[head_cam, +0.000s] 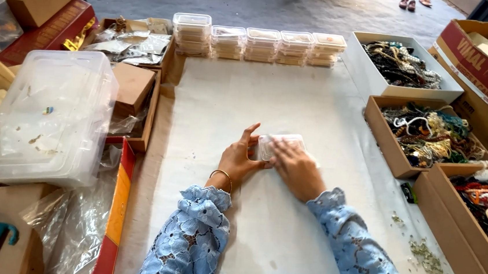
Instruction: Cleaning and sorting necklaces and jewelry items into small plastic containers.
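A small clear plastic box (278, 142) lies on the white sheet (270, 98) covering the table, near its middle. My left hand (241, 159) grips the box's left end, index finger raised. Flat on the lid rests my right hand (296, 169), hiding most of the box's right part. Both arms wear light blue lace sleeves, and a thin bangle circles the left wrist.
Stacks of small clear boxes (260, 44) line the far edge. Cardboard and white trays of tangled bead jewellery (427, 134) stand along the right. A big upturned clear tub (48, 116) and brown boxes (132, 87) crowd the left. Small bits lie scattered at lower right (426, 256).
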